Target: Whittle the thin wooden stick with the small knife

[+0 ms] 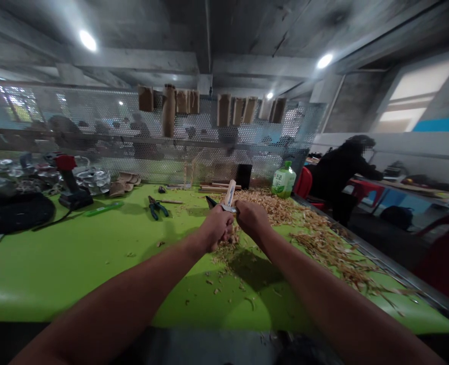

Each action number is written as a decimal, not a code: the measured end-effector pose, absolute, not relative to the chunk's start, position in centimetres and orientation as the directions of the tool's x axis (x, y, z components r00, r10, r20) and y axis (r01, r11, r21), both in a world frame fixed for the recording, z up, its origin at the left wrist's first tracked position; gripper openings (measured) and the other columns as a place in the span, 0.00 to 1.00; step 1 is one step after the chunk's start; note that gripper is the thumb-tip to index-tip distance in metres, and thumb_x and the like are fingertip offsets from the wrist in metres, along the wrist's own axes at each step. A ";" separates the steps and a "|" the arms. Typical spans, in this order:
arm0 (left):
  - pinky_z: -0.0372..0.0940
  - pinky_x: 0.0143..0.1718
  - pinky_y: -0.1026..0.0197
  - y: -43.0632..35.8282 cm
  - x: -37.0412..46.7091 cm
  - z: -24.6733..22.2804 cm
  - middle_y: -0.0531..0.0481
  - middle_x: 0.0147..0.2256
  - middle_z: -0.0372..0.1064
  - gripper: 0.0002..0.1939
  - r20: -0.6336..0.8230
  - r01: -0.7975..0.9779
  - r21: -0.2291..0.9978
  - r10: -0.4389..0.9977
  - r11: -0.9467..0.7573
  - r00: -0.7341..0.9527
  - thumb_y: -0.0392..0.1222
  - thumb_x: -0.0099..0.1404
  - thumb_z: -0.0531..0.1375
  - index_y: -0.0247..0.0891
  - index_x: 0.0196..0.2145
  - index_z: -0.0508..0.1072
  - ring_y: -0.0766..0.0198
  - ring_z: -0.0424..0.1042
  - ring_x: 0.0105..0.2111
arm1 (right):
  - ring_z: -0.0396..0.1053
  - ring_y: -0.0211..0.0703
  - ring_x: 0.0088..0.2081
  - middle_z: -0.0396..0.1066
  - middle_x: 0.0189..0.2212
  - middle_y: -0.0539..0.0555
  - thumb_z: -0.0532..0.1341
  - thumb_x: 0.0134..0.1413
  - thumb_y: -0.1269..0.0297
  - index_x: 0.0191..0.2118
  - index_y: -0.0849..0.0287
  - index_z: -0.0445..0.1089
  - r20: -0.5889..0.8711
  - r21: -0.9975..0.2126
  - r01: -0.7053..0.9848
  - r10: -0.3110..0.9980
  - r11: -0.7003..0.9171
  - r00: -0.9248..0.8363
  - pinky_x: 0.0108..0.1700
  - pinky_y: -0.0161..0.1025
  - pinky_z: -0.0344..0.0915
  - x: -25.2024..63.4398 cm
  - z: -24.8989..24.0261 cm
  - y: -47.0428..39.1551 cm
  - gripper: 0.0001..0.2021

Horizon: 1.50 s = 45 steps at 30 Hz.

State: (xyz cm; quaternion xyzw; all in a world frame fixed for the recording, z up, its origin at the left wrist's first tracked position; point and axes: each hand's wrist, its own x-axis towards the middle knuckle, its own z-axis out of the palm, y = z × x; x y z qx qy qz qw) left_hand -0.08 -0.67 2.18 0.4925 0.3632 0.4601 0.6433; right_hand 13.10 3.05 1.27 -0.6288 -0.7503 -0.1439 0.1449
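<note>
My left hand (218, 229) is closed around a pale strip of wood (231, 191), which sticks up from the fist and bears blue markings. Right beside it, my right hand (252, 218) is closed on a knife; its short metal blade (229, 208) lies across the wood at the left thumb. Most of the knife's handle is hidden in the fist. Wood shavings (228, 251) lie on the green tabletop (133, 284) below both hands.
Pliers (158, 208), a green-handled tool (103, 209) and a red-and-black cordless drill (70, 180) lie to the left. Shavings (319, 228) spread along the right, near a green jug (284, 180). A perforated metal screen (205, 157) stands behind. A person (338, 170) sits at the right.
</note>
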 end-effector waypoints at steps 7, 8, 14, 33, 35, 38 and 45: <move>0.43 0.13 0.71 -3.0 0.5 1.9 0.61 0.21 0.53 0.15 -0.034 -0.177 0.976 0.891 0.126 0.452 0.33 0.55 0.53 0.41 0.41 0.59 0.76 0.49 0.13 | 0.72 0.51 0.41 0.75 0.39 0.62 0.48 0.61 0.66 0.45 0.57 0.74 0.424 -0.175 0.983 0.897 -0.054 0.125 0.40 0.40 0.60 17.8 1.3 6.1 0.18; 0.43 0.12 0.71 -3.3 0.7 1.8 0.61 0.21 0.53 0.15 -0.020 -0.179 0.976 0.872 0.122 0.489 0.34 0.55 0.54 0.41 0.42 0.59 0.76 0.48 0.13 | 0.72 0.52 0.42 0.75 0.40 0.63 0.48 0.61 0.65 0.45 0.58 0.74 0.409 -0.223 0.968 0.891 -0.115 0.200 0.40 0.40 0.60 18.9 1.3 6.6 0.18; 0.42 0.13 0.71 -2.3 0.6 1.3 0.62 0.22 0.52 0.15 0.024 -0.299 0.944 0.872 0.142 0.488 0.33 0.54 0.55 0.42 0.40 0.58 0.77 0.47 0.13 | 0.72 0.52 0.41 0.75 0.40 0.65 0.48 0.62 0.59 0.49 0.59 0.73 0.419 -0.347 0.922 0.852 -0.169 0.314 0.41 0.41 0.61 19.3 1.0 6.9 0.20; 0.44 0.12 0.74 -1.1 -0.3 0.7 0.61 0.22 0.51 0.12 0.051 -0.203 0.978 0.887 0.048 0.459 0.40 0.61 0.54 0.42 0.44 0.60 0.78 0.47 0.12 | 0.72 0.48 0.39 0.75 0.36 0.60 0.48 0.61 0.66 0.43 0.56 0.74 0.489 -0.036 0.997 0.871 0.067 -0.041 0.40 0.38 0.60 15.6 1.0 4.9 0.16; 0.44 0.12 0.73 -2.1 0.1 0.9 0.61 0.22 0.51 0.15 0.022 -0.170 0.983 0.870 0.072 0.493 0.39 0.61 0.54 0.42 0.47 0.60 0.77 0.47 0.13 | 0.73 0.49 0.40 0.76 0.37 0.61 0.48 0.61 0.67 0.44 0.56 0.74 0.487 -0.097 0.995 0.872 0.000 0.048 0.41 0.39 0.61 16.8 1.0 5.6 0.17; 0.45 0.11 0.72 -3.8 0.8 1.4 0.61 0.22 0.53 0.18 0.047 -0.165 0.984 0.801 0.065 0.597 0.42 0.63 0.54 0.42 0.50 0.60 0.77 0.47 0.13 | 0.73 0.51 0.41 0.75 0.39 0.64 0.49 0.60 0.65 0.45 0.59 0.74 0.431 -0.202 0.973 0.882 -0.109 0.188 0.41 0.40 0.62 19.3 0.7 6.8 0.17; 0.46 0.12 0.72 -1.8 -0.4 1.6 0.60 0.23 0.55 0.19 0.083 -0.337 0.932 0.830 0.132 0.552 0.36 0.57 0.56 0.41 0.47 0.60 0.77 0.49 0.13 | 0.71 0.47 0.33 0.73 0.31 0.60 0.52 0.59 0.58 0.39 0.62 0.73 0.434 -0.598 0.800 0.825 -0.037 0.363 0.36 0.41 0.64 21.0 -0.2 8.6 0.17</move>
